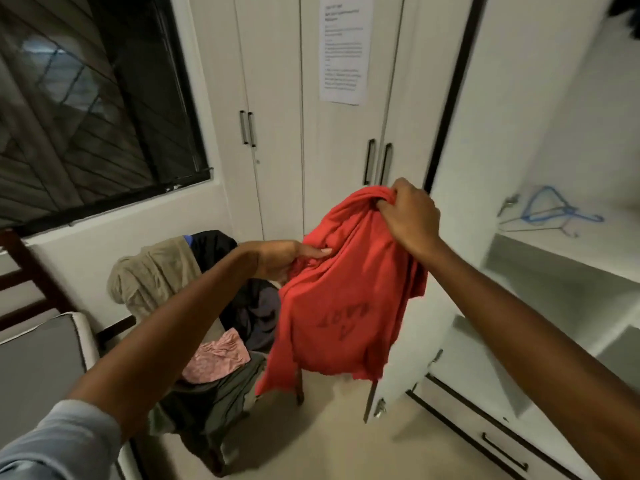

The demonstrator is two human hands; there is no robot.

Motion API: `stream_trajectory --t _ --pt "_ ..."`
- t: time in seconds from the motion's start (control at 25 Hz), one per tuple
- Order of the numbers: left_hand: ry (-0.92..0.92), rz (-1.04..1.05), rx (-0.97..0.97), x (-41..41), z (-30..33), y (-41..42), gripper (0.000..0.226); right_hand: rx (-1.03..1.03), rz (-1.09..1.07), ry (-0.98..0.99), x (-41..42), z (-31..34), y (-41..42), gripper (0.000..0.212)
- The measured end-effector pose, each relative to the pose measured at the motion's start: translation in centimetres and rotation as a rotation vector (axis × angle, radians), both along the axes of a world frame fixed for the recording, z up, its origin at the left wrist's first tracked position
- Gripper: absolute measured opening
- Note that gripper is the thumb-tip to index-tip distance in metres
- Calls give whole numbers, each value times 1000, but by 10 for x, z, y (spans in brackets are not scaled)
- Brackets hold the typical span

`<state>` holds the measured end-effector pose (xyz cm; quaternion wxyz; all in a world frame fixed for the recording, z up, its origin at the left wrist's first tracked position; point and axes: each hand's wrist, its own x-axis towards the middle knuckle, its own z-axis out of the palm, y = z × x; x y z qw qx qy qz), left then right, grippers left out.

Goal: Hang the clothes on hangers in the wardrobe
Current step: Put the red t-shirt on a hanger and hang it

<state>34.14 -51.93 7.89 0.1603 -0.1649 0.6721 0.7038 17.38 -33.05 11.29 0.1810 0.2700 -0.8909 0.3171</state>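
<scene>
Wardrobe [460,140]: white, with one door open on the right; its inner shelves are bare apart from the hangers.
Chair pile [207,306]: beige, dark, pink and olive clothes heaped on a chair by the window wall, down to the left of the shirt; these appear to be the garments waiting their turn.
Red shirt [343,299]: held up in the air in front of the wardrobe between both hands, hanging in loose folds, with a faint print showing reversed, so it may be inside out.
Handling: I judge it light, soft and limp. It will sag wherever it is unsupported and will not slip from a firm pinch, and nothing about it looks fragile.
Where to hold: probably at the collar or shoulder seams, so that the neck opening spreads for a hanger.
Right hand [408,216]: fingers curled tight around a bunched top edge of the shirt, carrying most of its weight.
Left hand [287,259]: grips a fold at the shirt's left side, lower down, thumb on the cloth.
Hangers [550,211]: a blue one and thin wire ones lie on a wardrobe shelf, to the right of the shirt, untouched.
</scene>
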Motion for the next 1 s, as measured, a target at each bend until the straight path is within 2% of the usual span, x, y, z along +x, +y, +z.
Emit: stream_trajectory --t 0.16,0.24,0.32,0.36,0.44,0.52,0.56,0.64,0.72,0.76,0.88,0.96,1.0 --pt "212 -54 78 -31 52 71 19 -2 -177 -9 -16 12 76 31" --pt "289 -81 118 -55 64 99 26 50 -229 -71 -29 6 118 30" --pt "380 -71 177 -90 67 130 30 99 -249 -89 -33 -1 162 43" --pt "412 -51 222 -108 68 149 25 105 -260 -18 -29 -6 181 50" --pt "428 12 288 -146 71 194 14 107 -259 243 -11 -20 216 53" --pt "401 117 323 -186 74 234 26 82 -109 432 11 -45 243 38" --pt "389 157 343 -207 77 252 30 72 0 420 19 -58 255 33" --pt "370 188 394 -247 82 295 27 65 151 177 19 -76 284 56" --pt "362 197 391 -280 87 333 22 64 142 -50 0 -90 305 83" --pt "368 194 371 -294 90 349 20 40 63 -91 -13 -95 312 88" --pt "395 193 333 -331 104 397 14 -26 -216 -79 -66 -95 345 71" --pt "411 198 321 -354 109 414 11 -83 -245 -151 -99 -83 371 43" --pt "419 207 330 -368 110 421 11 -169 -179 -242 -112 -75 383 34"
